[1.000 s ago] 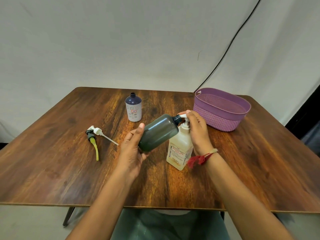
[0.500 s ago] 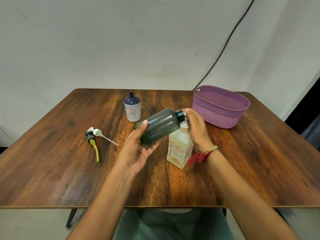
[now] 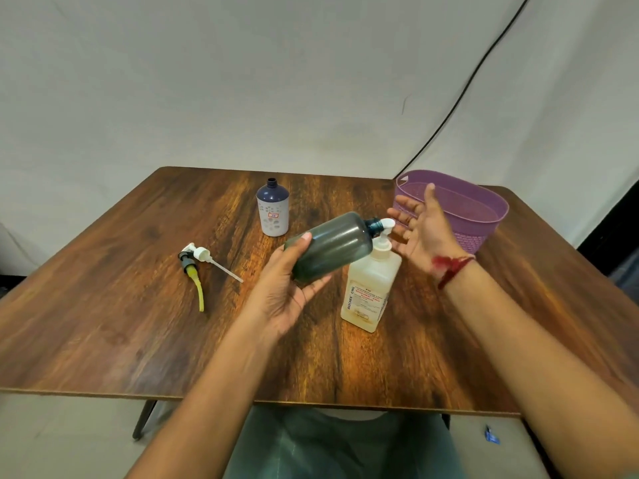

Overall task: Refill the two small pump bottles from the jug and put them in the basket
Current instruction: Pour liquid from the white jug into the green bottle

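Left hand (image 3: 287,295) grips dark green translucent plastic bottle (image 3: 332,248), tilted, mouth at spout of cream pump jug (image 3: 371,288) between hands. Right hand (image 3: 420,229) just lifted off pump, fingers spread, near purple woven basket (image 3: 484,209). Pumping paused; refill probably unfinished.

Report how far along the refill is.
Done: both pumps lie off the bottles on the table. In hand: the left hand holds the green bottle tilted, its mouth at the nozzle of the jug; the right hand is open beside it. Its fill level cannot be told. Left: the blue bottle stands open, pumps go back on, and neither bottle is in the basket.
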